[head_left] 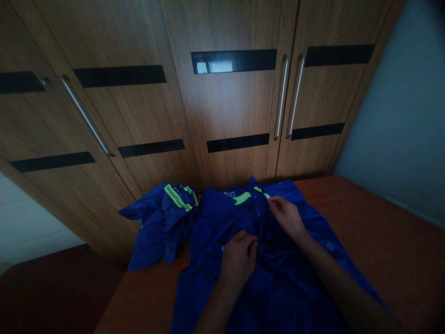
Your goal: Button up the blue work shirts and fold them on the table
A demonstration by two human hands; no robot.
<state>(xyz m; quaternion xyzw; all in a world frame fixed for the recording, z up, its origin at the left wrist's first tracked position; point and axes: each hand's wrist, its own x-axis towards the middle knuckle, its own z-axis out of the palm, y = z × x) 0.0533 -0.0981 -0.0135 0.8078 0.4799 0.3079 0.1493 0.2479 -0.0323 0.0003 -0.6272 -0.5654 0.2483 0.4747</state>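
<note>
A dark blue work jacket [212, 232] with yellow-green reflective strips is spread over the wooden surface, its front facing up. My left hand [239, 255] is closed on the jacket's middle, fingers curled on the front cloth. Farther up and to the right, my right hand [287, 215] pinches the cloth beside a short reflective strip [261, 192]. Another reflective strip [242, 198] crosses the chest, left of the front opening. The fingertips of both hands are partly hidden, and the cloth between them is creased.
Bunched blue cloth [156, 232] with reflective strips lies left of the jacket; whether it is joined to it I cannot tell. A wooden wardrobe [229, 106] with metal handles stands behind the reddish-brown surface [375, 232]. A pale wall [399, 125] rises at the right.
</note>
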